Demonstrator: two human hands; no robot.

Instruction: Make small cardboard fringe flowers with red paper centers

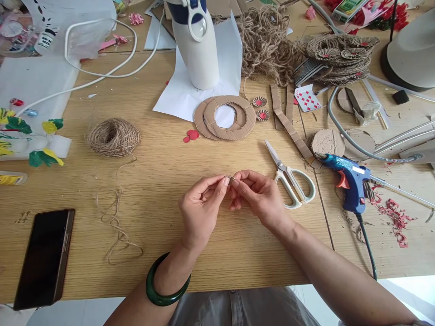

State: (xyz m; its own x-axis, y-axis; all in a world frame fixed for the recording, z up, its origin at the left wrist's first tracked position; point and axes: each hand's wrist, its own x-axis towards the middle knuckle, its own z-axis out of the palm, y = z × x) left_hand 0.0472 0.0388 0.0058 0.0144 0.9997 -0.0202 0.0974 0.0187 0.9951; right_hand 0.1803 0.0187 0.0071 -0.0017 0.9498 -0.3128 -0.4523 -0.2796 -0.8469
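Observation:
My left hand (pixel 204 203) and my right hand (pixel 258 194) meet over the middle of the table, pinching one small brownish-grey piece (pixel 230 179) between their fingertips. Most of that piece is hidden by the fingers. White-handled scissors (pixel 287 174) lie just right of my right hand, blades partly apart. Beyond the hands are stacked cardboard rings (pixel 212 124), red paper discs (pixel 193 135) and two small pleated rosettes with red centres (pixel 262 115).
Left are a twine ball (pixel 113 137) with a loose strand and a phone (pixel 44 258). Right are a blue glue gun (pixel 355 181), its cable and cardboard strips (pixel 292 131). A white bottle (pixel 199 54) stands at the back beside tangled twine (pixel 265 40).

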